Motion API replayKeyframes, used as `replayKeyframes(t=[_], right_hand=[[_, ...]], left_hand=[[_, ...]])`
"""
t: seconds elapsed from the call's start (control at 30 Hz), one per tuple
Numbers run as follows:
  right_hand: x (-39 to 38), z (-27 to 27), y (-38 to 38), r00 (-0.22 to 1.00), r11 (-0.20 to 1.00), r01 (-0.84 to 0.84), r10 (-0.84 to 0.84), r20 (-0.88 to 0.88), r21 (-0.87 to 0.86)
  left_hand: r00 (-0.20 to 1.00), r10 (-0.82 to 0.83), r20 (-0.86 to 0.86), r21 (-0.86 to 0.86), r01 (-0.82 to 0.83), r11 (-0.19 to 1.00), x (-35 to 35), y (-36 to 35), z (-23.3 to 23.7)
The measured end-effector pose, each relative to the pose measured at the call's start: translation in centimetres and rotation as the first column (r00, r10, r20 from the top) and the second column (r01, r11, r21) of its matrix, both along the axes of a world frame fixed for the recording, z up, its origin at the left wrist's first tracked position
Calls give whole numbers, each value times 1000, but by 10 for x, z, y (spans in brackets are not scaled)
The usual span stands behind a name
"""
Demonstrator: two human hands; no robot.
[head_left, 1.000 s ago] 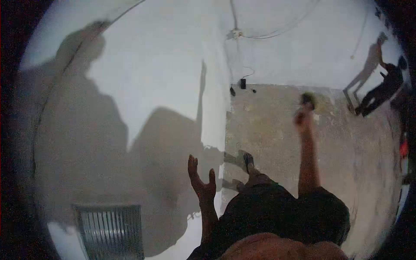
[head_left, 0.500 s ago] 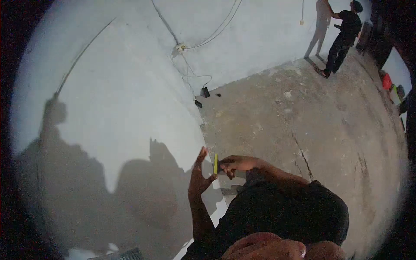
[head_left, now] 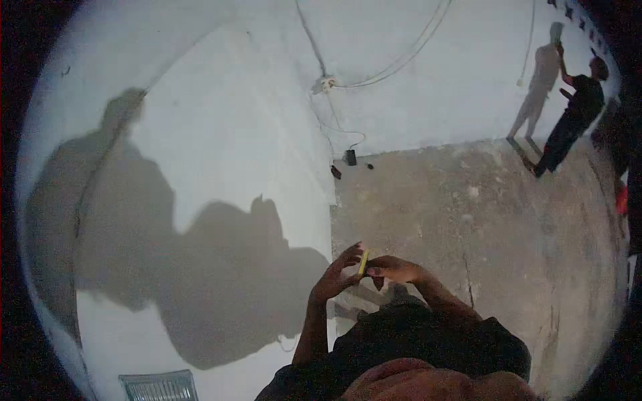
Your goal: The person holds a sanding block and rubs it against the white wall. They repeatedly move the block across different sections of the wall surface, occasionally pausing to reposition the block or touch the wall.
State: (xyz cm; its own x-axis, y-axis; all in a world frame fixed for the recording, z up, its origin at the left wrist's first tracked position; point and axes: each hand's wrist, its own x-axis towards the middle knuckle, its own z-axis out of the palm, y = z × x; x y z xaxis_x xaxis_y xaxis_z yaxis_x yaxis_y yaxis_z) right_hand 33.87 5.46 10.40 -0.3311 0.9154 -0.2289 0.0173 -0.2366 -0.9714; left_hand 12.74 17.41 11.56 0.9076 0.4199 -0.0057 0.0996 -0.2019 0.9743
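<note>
A small, flat piece with a bright yellow edge [head_left: 363,262] stands on end between my two hands, in front of my body. My left hand [head_left: 336,275] curves around its left side, thumb low and fingers near its upper end. From the other side, my right hand [head_left: 396,269] grips it with bent fingers. What kind of thing it is cannot be made out. My dark-clothed body fills the bottom of the view.
A white wall [head_left: 254,134] bearing my large shadow rises at left. Cables run from a wall socket [head_left: 326,83] to a black adapter [head_left: 350,158] by the concrete floor [head_left: 428,200]. A person [head_left: 578,110] reaches to the far wall. A ribbed glass panel [head_left: 158,386] is at bottom left.
The view has swung left, so the person and cables sit further right. My left fingers have closed in around the yellow-edged piece, which now leans slightly. The far person's raised arm shows more.
</note>
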Motion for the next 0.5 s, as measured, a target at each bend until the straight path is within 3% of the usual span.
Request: replayKeyframes(t=[0.03,0.17,0.23,0.27,0.33,0.43,0.5], right_hand=[[6,-8,-1,997,999,34,-31,-75,35],[30,-14,-2,996,994,38,-29,-82,106],[38,-11,16,978,981,87,-51,-201,176],[45,-14,20,978,982,72,-36,-205,174],[51,-23,27,995,1000,20,-19,-97,2],[63,-14,50,993,994,-81,87,-80,80],[70,-12,51,991,992,-123,124,-55,24]], left_hand=[[1000,-15,-23,-1,15,1000,9,-1,5],[1000,-3,-6,146,4,989,37,-2,20],[1000,0,-14,-27,0,1000,45,13,27],[1000,15,-18,-28,-16,999,50,12,29],[998,15,-62,-38,-18,999,56,10,28],[990,39,-134,-148,-59,987,60,25,23],[988,58,-143,-138,-78,987,64,23,18]])
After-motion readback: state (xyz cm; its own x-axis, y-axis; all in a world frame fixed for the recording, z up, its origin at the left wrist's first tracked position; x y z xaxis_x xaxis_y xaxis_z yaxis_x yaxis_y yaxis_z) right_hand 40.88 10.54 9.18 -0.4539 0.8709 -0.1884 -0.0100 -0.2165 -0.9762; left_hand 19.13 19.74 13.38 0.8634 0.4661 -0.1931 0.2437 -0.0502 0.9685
